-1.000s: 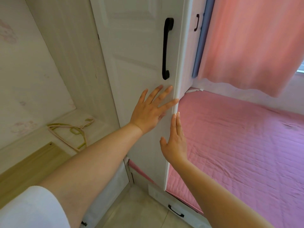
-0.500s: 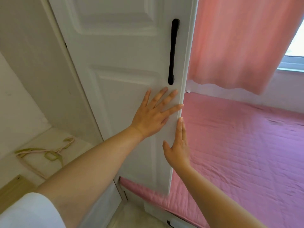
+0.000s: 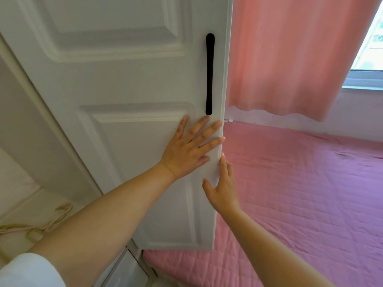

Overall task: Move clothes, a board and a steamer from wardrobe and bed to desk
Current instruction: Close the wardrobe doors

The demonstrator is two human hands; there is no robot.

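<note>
A: What are the hands doing?

B: Both are open on the wardrobe door (image 3: 132, 141). The left hand (image 3: 186, 154) lies flat on its white face with straight, spread fingers, fingertips just under the lower end of the black handle (image 3: 209, 73). The right hand (image 3: 224, 191) sits just below and to the right of the left, straight fingers laid along the door's free edge, thumb on the face. Neither grips anything.

A: And the clothes, board, steamer?

B: None shows. The bed (image 3: 300, 193) stretches out right of the right hand, and the stretch in view carries only its pink quilted cover. Left of and below the left forearm, inside the wardrobe, I make out only what looks like pale hangers (image 3: 37, 226) on a shelf.

A: So what matters next?

B: The door's long axis stands upright, its free edge right at both hands; the hinge side lies away to the left. I'd judge the right hand, on that edge, best placed to swing it.
</note>
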